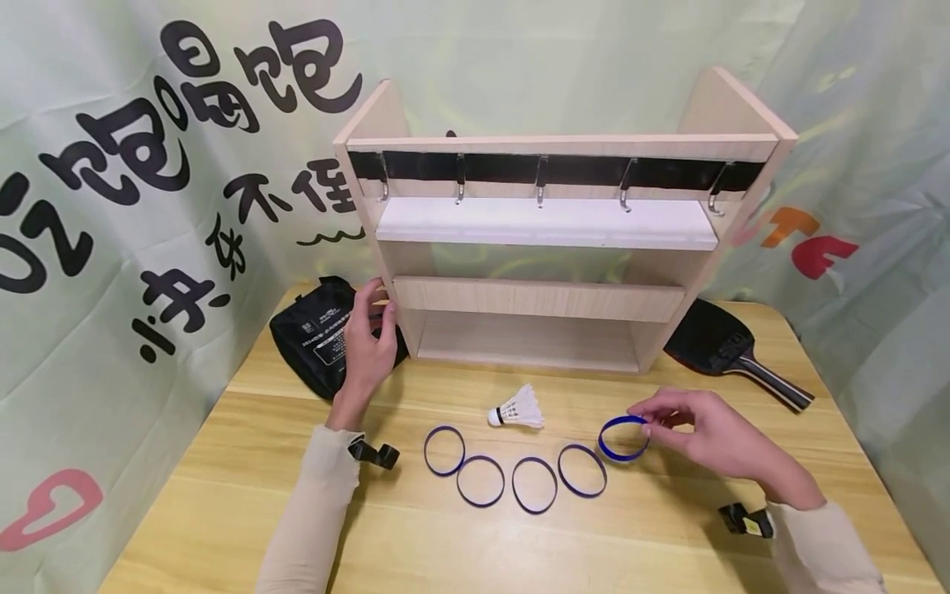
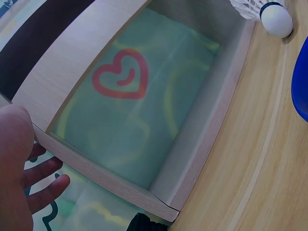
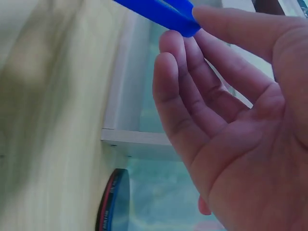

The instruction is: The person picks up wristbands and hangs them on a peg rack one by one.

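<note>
My right hand pinches a blue ring between thumb and fingertips, above the table. In the right wrist view the ring is cut off by the top edge. Several more thin dark-blue rings lie flat on the table to its left. My left hand is at the left side of a light wooden shelf, its fingers loosely bent along the outside of the side panel. A white shuttlecock lies on its side between the shelf and the rings.
A black strip with several metal hooks runs across the shelf's upper front. Beside the left hand lies a black pouch. A black table tennis bat lies to the shelf's right. Printed cloth hangs around the wooden table.
</note>
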The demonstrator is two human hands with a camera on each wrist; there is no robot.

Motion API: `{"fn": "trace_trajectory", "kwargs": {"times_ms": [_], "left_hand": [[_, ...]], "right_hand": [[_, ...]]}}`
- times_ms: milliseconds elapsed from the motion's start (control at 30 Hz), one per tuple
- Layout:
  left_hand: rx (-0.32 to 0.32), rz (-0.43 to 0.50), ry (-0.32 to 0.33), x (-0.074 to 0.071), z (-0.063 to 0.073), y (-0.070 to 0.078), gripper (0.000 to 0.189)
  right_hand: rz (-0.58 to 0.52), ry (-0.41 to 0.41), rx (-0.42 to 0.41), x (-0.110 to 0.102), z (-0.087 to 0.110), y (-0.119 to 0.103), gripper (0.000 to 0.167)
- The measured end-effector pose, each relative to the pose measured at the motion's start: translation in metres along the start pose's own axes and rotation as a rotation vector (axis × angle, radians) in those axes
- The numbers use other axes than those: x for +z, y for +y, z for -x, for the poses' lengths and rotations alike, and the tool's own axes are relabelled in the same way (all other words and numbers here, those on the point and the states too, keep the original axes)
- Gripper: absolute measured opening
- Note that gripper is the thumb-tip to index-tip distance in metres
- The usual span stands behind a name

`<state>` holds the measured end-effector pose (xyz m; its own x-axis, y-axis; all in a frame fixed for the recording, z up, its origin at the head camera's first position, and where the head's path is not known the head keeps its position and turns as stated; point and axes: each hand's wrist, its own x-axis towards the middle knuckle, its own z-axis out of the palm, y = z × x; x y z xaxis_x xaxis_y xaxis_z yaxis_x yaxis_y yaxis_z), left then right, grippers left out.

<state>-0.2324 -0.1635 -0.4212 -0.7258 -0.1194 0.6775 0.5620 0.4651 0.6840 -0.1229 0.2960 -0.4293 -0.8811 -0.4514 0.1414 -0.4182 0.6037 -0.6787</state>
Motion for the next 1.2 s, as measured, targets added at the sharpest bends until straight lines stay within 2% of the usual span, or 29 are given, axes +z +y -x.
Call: {"fn": "trace_trajectory", "kwargs": {"times_ms": [433, 700, 900, 933, 1133, 1200], "left_hand": [[-0.002, 0.010, 0.000, 0.000, 0.000, -0.001, 0.038], [0.010, 0.003, 0.011, -0.001, 0.000, -0.004, 0.037], [0.023, -0.002, -0.004, 0.002, 0.000, -0.005, 0.038], [0.019, -0.004, -0.006, 0.003, 0.000, -0.007, 0.038], [-0.007, 0.010, -0.034, 0.002, 0.003, -0.043, 0.040], [-0.007, 0.013, -0.038, 0.002, 0.003, -0.047, 0.041]], "right_hand": [[0.017, 0.114, -0.013, -0.012, -0.008, -0.013, 0.025], [0.029, 0.239, -0.088, -0.024, -0.015, -0.023, 0.032], [0.013, 0.319, -0.098, -0.033, -0.013, -0.031, 0.038], [0.005, 0.333, -0.108, -0.035, -0.013, -0.032, 0.039], [-0.059, 0.407, -0.166, -0.044, -0.016, -0.039, 0.041], [-0.073, 0.434, -0.165, -0.048, -0.018, -0.042, 0.040]]}}
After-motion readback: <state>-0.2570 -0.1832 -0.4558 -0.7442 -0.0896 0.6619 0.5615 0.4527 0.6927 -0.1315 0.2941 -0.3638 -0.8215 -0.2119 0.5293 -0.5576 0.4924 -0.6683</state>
